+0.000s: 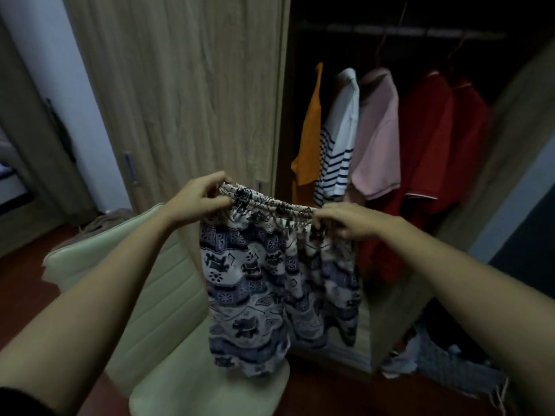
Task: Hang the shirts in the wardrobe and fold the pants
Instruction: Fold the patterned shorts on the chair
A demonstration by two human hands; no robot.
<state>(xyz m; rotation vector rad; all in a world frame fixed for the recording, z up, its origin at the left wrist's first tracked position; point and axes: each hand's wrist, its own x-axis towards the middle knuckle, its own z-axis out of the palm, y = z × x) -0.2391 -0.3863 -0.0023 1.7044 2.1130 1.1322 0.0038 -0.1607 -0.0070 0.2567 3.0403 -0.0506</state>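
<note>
Holds patterned shorts (270, 280) up by the waistband (270, 204), pinching one end in the left grip (204, 195) and the other in the right grip (345, 223), in front of the wardrobe (180, 85) with shirts (378, 139) hung inside.

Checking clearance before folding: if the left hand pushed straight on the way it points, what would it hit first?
Probably the closed wardrobe door, behind the shorts that the left hand grips by the waistband. The hanging shirts lie further right. Depth is unclear.
</note>
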